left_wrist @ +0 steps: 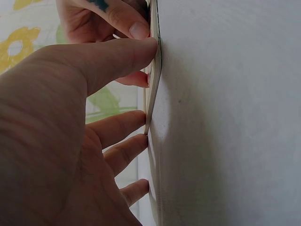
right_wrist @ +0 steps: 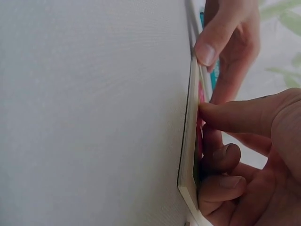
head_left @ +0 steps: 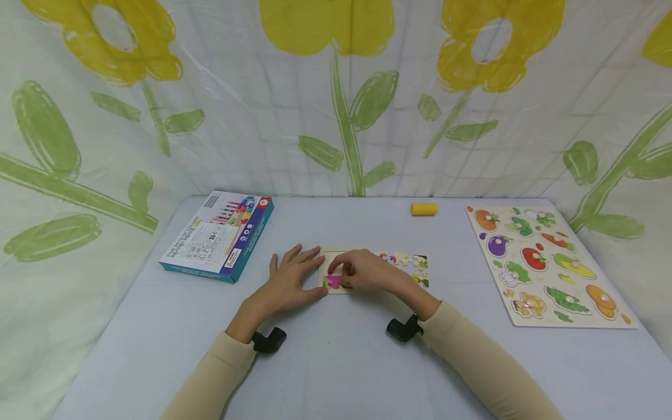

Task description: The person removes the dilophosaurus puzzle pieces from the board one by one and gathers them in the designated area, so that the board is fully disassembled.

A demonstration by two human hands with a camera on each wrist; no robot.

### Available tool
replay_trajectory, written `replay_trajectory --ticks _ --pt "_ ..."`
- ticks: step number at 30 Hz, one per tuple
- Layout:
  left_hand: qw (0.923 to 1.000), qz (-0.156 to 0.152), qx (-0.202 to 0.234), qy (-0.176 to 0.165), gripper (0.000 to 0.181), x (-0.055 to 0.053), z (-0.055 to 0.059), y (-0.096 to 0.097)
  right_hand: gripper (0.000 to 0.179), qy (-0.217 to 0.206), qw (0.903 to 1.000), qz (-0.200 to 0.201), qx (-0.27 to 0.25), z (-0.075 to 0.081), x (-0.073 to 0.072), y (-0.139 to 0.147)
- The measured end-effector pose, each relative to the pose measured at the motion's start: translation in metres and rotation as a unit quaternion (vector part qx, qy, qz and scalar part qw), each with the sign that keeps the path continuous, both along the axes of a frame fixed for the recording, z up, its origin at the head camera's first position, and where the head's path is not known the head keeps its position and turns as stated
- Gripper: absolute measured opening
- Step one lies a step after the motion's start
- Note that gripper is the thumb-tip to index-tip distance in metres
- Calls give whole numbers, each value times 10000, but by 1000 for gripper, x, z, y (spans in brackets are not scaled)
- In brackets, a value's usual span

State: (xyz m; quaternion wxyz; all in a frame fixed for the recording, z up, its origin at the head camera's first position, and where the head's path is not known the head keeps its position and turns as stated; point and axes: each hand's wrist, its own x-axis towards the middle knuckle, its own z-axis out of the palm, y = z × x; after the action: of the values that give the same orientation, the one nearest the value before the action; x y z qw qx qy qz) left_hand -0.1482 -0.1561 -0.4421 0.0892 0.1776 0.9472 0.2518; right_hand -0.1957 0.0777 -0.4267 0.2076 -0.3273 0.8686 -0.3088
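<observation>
A small wooden jigsaw puzzle board (head_left: 333, 249) lies flat on the table, with printed pieces (head_left: 401, 259) fitted at its right part. My left hand (head_left: 287, 283) is spread out at its left end, fingertips and thumb right at the edge. In the left wrist view, that thumb (left_wrist: 131, 52) touches the board's side. Over the left part of the board, my right hand (head_left: 367, 271) pinches a pink puzzle piece (head_left: 333, 282) with curled fingers. The right wrist view has its thumb (right_wrist: 235, 114) low on the pink surface; the palm hides the board's middle in the head view.
A teal and white box (head_left: 210, 236) lies at the back left. At the right is a vegetable peg board (head_left: 551, 265). A yellow cylinder (head_left: 423, 209) rests near the back edge, before a flower-printed curtain (head_left: 241, 116). Everything stands on a white-covered table (head_left: 336, 361).
</observation>
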Motion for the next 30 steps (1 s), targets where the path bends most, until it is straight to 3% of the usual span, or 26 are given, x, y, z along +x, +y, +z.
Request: replay_trajectory --ticks 17,30 --pt "10000 -17 40 53 74 -1 -2 -1 26 -28 9995 -247 -170 0 5 -2" --pt "10000 2 73 28 74 0 0 0 23 191 9984 -360 -395 -2 6 -4"
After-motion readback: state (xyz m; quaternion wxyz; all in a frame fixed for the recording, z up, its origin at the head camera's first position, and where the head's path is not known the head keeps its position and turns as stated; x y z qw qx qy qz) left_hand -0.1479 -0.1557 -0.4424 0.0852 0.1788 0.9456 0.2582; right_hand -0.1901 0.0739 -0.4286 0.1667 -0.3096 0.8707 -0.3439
